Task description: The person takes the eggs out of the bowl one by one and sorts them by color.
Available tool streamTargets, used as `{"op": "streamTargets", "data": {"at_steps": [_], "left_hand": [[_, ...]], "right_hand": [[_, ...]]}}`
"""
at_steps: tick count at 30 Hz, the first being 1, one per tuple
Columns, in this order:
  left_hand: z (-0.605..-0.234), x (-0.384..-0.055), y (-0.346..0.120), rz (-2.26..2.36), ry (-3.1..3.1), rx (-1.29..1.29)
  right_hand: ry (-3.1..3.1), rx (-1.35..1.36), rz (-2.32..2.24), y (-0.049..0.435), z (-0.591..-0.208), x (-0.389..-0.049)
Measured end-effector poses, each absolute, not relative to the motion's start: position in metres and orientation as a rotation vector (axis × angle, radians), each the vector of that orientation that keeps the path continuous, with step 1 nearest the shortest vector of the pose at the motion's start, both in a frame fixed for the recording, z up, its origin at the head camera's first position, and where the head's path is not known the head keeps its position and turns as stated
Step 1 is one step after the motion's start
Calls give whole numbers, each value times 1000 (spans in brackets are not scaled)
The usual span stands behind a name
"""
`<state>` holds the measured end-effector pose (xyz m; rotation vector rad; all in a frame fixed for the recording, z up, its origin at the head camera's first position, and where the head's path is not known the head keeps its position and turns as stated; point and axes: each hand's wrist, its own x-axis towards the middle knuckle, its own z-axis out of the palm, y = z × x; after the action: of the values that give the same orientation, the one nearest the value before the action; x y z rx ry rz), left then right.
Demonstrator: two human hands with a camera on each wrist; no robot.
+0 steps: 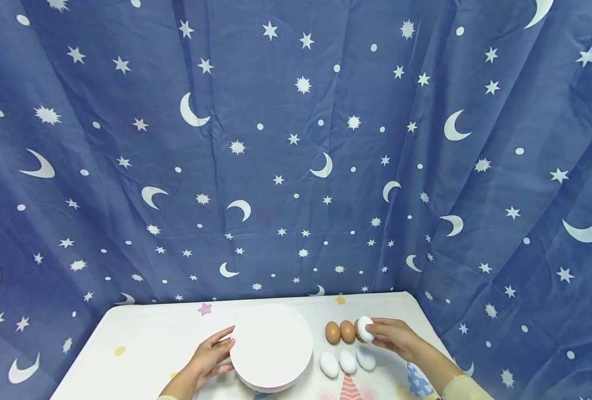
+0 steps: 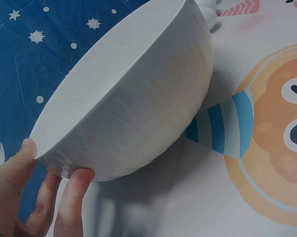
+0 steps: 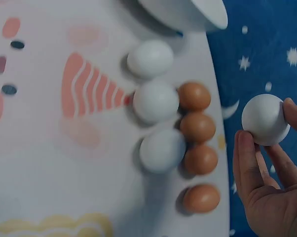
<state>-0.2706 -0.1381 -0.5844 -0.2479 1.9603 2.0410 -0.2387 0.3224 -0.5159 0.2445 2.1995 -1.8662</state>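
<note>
A large white bowl point(image 1: 272, 347) stands on the table, its rim facing up. At its left side my left hand point(image 1: 207, 357) holds the bowl by the edge, with fingertips at the rim and against the outer wall in the left wrist view. My right hand point(image 1: 397, 336) pinches a white egg point(image 3: 265, 120) between thumb and fingers, raised above the row of eggs. Below it, several brown eggs point(image 3: 198, 127) lie in a line. Nearer to me sit three white eggs point(image 1: 348, 361) side by side. In the head view the held egg partly covers the brown row.
The table point(image 1: 140, 328) wears a white cover printed with cartoon figures, including a striped pink cone shape point(image 1: 349, 387). Behind it and along the right side hangs a blue curtain point(image 1: 275, 166) with white moons and stars. The egg rows lie to the bowl's right.
</note>
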Motion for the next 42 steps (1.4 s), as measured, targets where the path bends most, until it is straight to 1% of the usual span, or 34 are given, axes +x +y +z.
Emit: {"op": "streamTargets", "data": {"at_steps": [7, 18, 25, 30, 42], "left_hand": [[-585, -271, -139, 2052, 1961, -231], [-589, -272, -140, 2044, 1936, -214], [-588, -273, -140, 2039, 1934, -210], [-587, -272, -141, 2042, 1939, -215], [-586, -273, -140, 2033, 1940, -238]], "right_hand": [[2232, 399, -1836, 344, -531, -234], [2272, 619, -1794, 368, -568, -233], [2278, 601, -1806, 373, -585, -230], [2310, 651, -1743, 370, -593, -230], [2372, 727, -1609, 369, -595, -234]]}}
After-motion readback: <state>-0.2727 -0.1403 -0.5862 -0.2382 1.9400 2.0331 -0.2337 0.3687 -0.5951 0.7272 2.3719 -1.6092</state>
